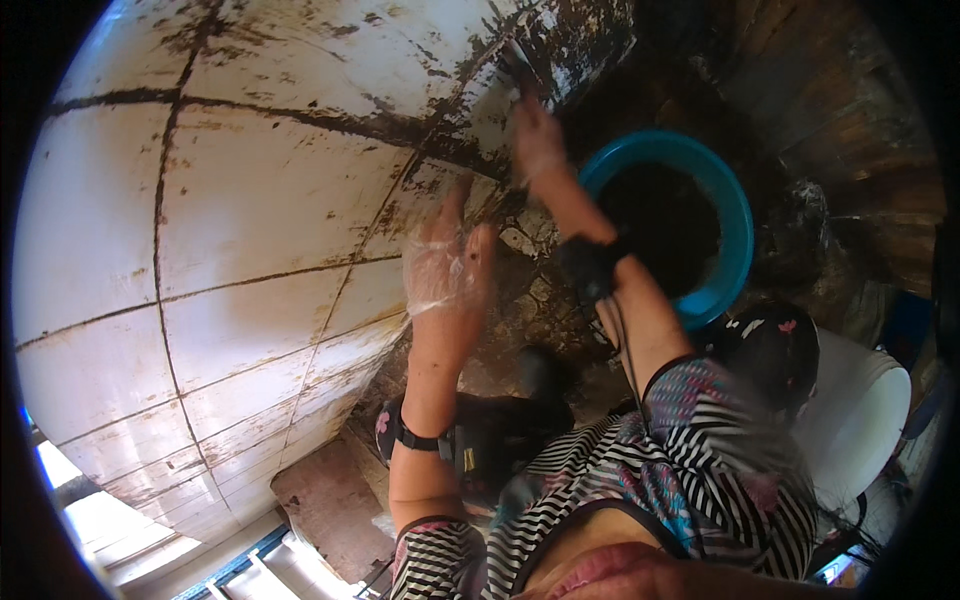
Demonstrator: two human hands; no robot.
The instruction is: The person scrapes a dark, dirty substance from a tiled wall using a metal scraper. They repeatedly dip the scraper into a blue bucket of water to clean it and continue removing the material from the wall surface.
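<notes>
In a thin clear plastic glove, my left hand [447, 268] is raised beside the white tiled wall [265, 185], with its fingers apart and nothing seen in them. Whether its fingertips touch the tiles I cannot tell. My right hand [538, 140], farther away and also gloved, is closed on a scraper-like tool [519, 68]; motion blurs its details. The tool is up against the far, lower part of the wall, where dark brown grime is thickest. Dirt also fills the joints between the tiles.
Right of my right forearm stands a blue basin [744, 215] with dark contents. A white bucket [868, 425] is by my right side. Wet, dirty ground [520, 285] lies between my arms. Near the wall's near end is a reddish-brown board [330, 505].
</notes>
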